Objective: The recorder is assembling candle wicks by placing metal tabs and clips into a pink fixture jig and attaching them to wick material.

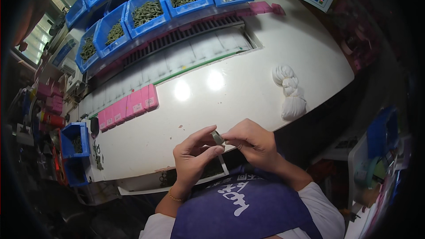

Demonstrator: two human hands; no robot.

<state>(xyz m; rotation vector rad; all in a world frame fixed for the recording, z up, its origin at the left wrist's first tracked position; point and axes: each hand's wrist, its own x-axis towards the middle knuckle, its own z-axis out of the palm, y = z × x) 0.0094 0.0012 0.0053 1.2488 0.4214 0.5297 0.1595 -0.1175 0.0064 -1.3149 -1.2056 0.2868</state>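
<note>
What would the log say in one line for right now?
left hand: holds small grey-green round piece | right hand: at its right edge | white table: pink boxes left, knotted white bundle right

white tabletop [248,99], row of pink boxes [129,107], knotted white cloth [292,99]

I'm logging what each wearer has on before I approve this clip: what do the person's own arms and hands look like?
The left hand and right hand are gloveless, the forearms bare. Loose white cloth sleeves cover the upper arms. A thin gold-coloured bracelet circles the left wrist.
</note>
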